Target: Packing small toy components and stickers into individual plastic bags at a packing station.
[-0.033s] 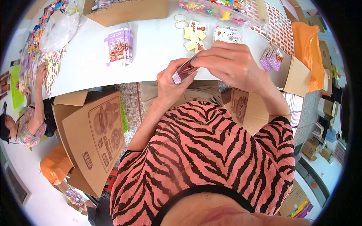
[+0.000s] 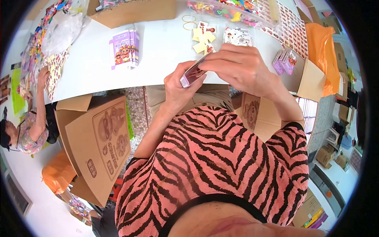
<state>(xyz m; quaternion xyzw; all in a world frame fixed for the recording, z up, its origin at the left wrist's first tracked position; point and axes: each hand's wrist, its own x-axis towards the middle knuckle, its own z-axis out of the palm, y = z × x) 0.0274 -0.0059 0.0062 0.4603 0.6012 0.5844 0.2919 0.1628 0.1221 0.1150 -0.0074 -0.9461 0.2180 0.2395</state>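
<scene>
Left hand [image 2: 178,85] grips a small purple box [image 2: 192,75] from below, steadying it over the table [image 2: 166,51] edge; right hand [image 2: 241,67] pinches its top flap, seemingly to work it

You worked under bright, even, diffuse light. The white table [image 2: 166,51] reflected strongly and was near overexposure along its far edge, with only faint, soft shadows under your hands. The fisheye lens bent the table's near edge into a curve and compressed everything toward the rim, where a black vignette closed the corners. The centre was sharp; the striped shirt [image 2: 213,166] at the lower edge was slightly soft.
</scene>
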